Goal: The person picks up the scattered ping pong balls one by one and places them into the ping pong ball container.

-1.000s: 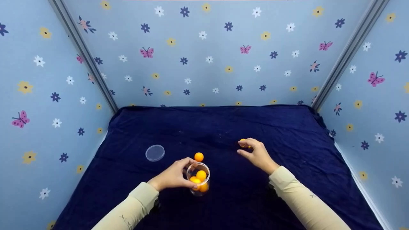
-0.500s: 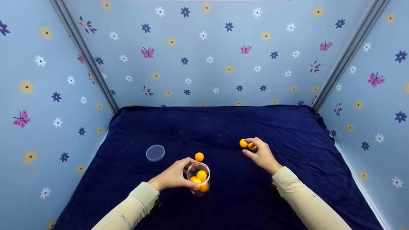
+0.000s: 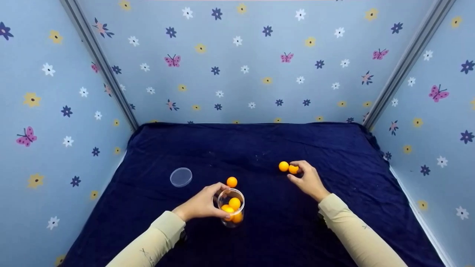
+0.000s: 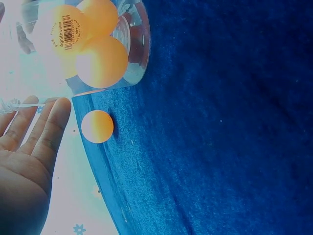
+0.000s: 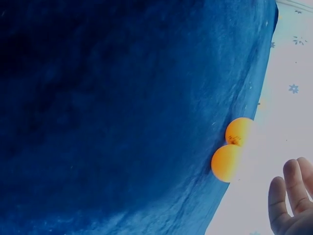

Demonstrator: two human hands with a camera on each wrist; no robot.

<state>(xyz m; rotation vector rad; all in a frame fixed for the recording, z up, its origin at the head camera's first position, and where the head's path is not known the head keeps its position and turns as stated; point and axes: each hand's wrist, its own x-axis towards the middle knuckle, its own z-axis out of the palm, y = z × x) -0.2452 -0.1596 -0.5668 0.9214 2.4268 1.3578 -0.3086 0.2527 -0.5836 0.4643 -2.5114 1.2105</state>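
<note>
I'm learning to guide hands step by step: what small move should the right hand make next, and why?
Probably the right hand should bring its fingers round the nearer orange ball: the right wrist view shows them apart from it, while the left hand holds the open clear jar, with balls inside.

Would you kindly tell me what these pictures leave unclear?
Head view: part of the rightmost ball, hidden by the right hand; contact is unclear.
Left wrist view: part of the clear jar, cut off by the top edge.
Right wrist view: print on the upper ball, too small to read; much of the right hand, cut off by the right edge.
</note>
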